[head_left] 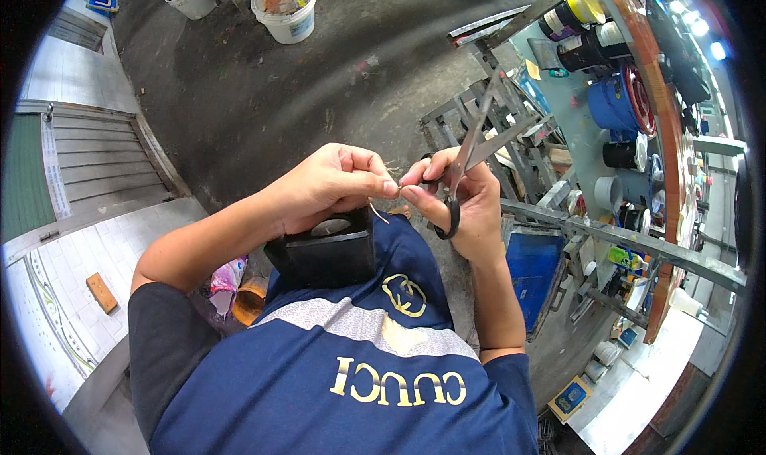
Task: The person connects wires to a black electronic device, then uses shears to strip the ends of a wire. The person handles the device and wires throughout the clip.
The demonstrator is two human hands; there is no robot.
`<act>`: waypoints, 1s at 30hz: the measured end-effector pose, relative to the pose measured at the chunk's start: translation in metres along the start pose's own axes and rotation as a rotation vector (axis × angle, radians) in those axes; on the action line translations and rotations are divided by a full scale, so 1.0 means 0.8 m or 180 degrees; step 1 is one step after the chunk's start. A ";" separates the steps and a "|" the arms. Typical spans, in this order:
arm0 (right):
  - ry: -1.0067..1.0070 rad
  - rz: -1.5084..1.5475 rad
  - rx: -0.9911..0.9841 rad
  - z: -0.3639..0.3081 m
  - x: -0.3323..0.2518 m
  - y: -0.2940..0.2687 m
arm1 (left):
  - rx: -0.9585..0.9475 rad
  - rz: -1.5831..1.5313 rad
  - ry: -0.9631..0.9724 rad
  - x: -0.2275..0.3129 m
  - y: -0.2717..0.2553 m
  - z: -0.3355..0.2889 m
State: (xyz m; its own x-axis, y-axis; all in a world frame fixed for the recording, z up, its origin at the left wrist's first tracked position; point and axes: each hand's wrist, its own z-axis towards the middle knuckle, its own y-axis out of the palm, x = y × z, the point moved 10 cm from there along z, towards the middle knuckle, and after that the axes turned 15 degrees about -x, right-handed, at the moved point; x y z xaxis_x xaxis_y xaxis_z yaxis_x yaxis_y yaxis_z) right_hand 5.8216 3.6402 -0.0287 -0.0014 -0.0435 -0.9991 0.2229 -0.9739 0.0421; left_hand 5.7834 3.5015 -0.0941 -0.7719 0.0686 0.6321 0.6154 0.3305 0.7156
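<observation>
My left hand [343, 182] pinches a thin, pale string [378, 213] between thumb and fingertips. One loose end hangs below the fingers, and fine strands stick up above them. My right hand [472, 203] holds a pair of scissors [475, 132], black handle loops around its fingers, blades spread apart and pointing up and away. The right thumb and forefinger meet the left fingertips, pressed close to the string; whether they grip it too is hard to make out. Below my left wrist, against my body, sits a black box-like piece [323, 255] with a rounded opening on top.
At the right, a rack [574, 223] of metal bars stands beside shelves with paint cans and a blue bucket [613, 102]. A blue crate [531, 267] is under it. White buckets [291, 28] stand on the dark floor ahead. At left, an orange block [101, 293] lies on a white tiled surface.
</observation>
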 end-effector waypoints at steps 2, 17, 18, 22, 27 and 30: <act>0.0077 -0.0315 -0.0192 0.002 -0.005 0.003 | 0.0068 0.0109 0.0067 0.003 0.004 0.002; -0.0620 -0.0477 0.1342 -0.047 -0.031 -0.127 | 0.0182 -0.0168 0.0132 -0.010 -0.021 -0.007; -0.0315 -0.0847 0.1268 -0.047 -0.026 -0.140 | 0.0182 -0.0170 0.0112 -0.010 -0.022 -0.008; 0.1650 -0.3991 0.1562 -0.060 -0.015 -0.205 | 0.0351 0.0069 0.0363 0.010 -0.025 -0.015; 0.0850 -0.1949 0.1479 -0.118 -0.078 -0.256 | 0.0413 -0.0022 0.0606 0.020 -0.032 -0.026; 0.0095 -0.2326 0.2376 -0.169 -0.199 -0.330 | 0.0231 -0.0182 0.0707 0.016 -0.034 -0.019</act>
State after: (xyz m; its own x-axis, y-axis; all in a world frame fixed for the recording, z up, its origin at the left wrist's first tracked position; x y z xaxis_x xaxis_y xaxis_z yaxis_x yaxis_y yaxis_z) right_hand 5.8947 3.9339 0.1174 0.1330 0.6071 -0.7834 -0.4816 -0.6513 -0.5864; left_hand 5.7587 3.4792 -0.1010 -0.7461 -0.1584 0.6468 0.5524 0.3951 0.7340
